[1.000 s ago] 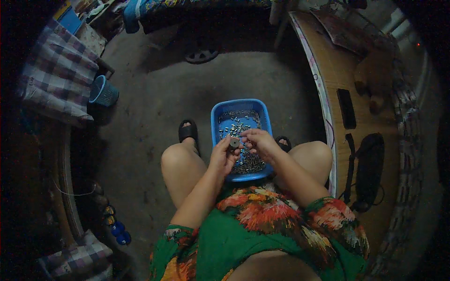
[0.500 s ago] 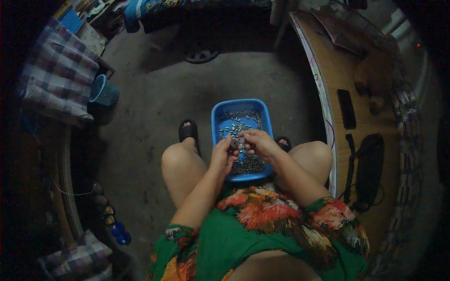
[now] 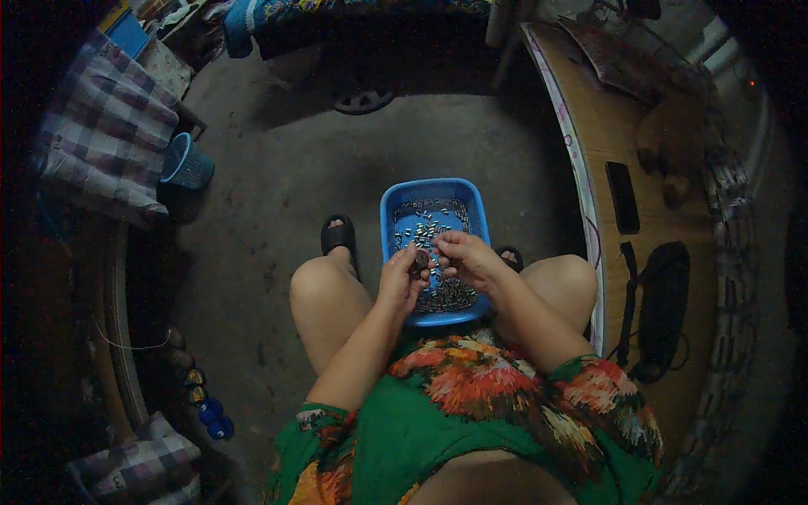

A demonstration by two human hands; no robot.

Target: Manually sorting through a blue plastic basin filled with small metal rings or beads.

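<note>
Dark piece (image 3: 422, 259) indistinct in left grip (image 3: 401, 279)

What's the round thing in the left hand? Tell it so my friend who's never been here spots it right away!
Find the blue basket between the person's knees. Over it, the left hand holds a dark round piece. It's much wider than each of the many small metallic bits lying in the basket.

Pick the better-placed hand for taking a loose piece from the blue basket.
Probably right: the left hand holds a dark round part; the right hand is over metal pieces in the blue basket. Whether it pinches one is unclear.
</note>
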